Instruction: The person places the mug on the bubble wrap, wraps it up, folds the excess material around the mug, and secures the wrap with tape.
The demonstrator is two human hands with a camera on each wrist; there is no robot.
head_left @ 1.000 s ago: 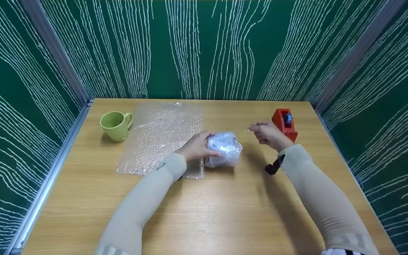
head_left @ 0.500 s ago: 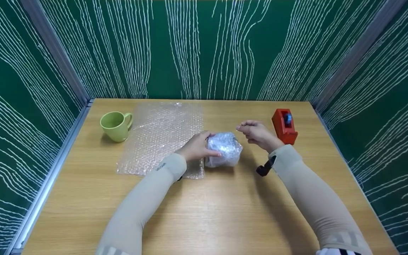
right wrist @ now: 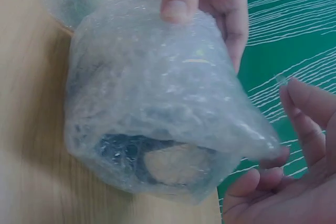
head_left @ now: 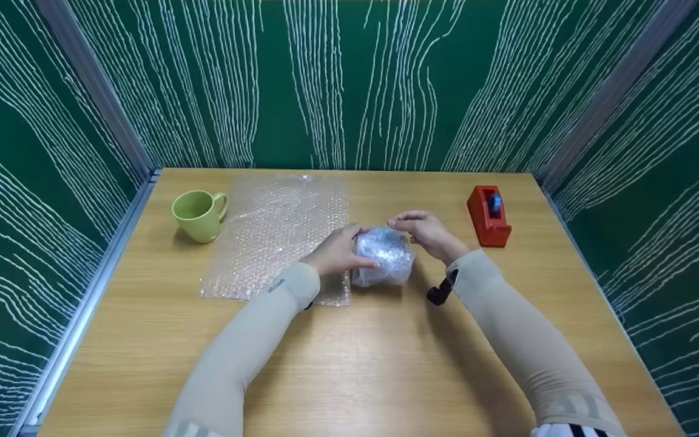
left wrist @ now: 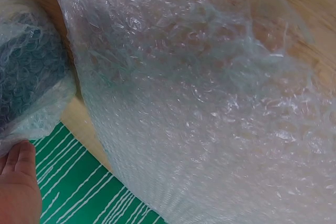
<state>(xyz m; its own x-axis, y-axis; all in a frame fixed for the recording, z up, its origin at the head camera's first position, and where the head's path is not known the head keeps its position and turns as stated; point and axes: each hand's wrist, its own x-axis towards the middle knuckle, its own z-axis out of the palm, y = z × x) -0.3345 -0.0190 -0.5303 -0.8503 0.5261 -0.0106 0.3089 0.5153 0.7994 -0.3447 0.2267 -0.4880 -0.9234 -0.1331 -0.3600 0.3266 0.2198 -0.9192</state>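
Observation:
A bundle rolled in bubble wrap (head_left: 386,258) rests on the table in the middle of the head view. Through the open end of its wrap a dark bluish thing shows in the right wrist view; its kind is unclear. My left hand (head_left: 337,252) grips the bundle from the left, thumb in front and fingers behind. At the bundle's upper right is my right hand (head_left: 425,232), pinching a small clear piece of tape (right wrist: 281,80) between thumb and forefinger. Its other fingers lie by the loose end of the wrap.
A flat bubble wrap sheet (head_left: 283,230) lies left of the bundle, partly under the left arm. Beyond it stands a green mug (head_left: 198,218). A red tape dispenser (head_left: 489,218) is at the right. Green panels with white lines border the wooden table (head_left: 349,364).
My right hand has moved left from beside the tape dispenser to the bundle, carrying the piece of tape. The left hand and the bundle have stayed in place.

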